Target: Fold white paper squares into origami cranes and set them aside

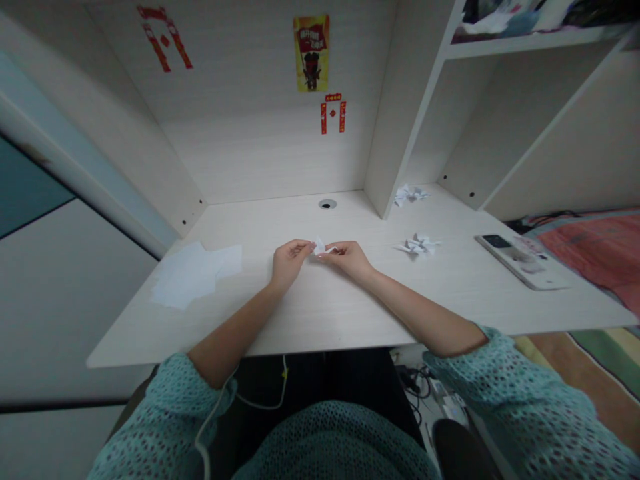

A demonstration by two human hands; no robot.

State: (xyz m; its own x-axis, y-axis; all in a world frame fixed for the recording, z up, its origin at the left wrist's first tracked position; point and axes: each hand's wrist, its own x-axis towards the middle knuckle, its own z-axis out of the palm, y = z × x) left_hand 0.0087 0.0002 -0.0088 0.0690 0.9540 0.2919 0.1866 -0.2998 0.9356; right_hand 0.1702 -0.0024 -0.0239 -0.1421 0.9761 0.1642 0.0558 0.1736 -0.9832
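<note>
Between my two hands, just above the middle of the desk, is a small piece of folded white paper (319,247). My left hand (290,261) pinches its left side between thumb and fingertips. From the other side, my right hand (351,259) grips it with thumb and forefinger. The fingers cover part of the paper, so its full shape is hard to make out. Right of my hands lies a cluster of folded white paper pieces (419,246), with another group of folded papers (411,194) farther back by the divider.
Flat white paper sheets (187,277) lie on the desk (300,320) at the left. A phone (520,261) rests at the right, near a red cloth (595,243). An upright divider (400,120) stands at the back right. A white cable (260,405) hangs below the front edge.
</note>
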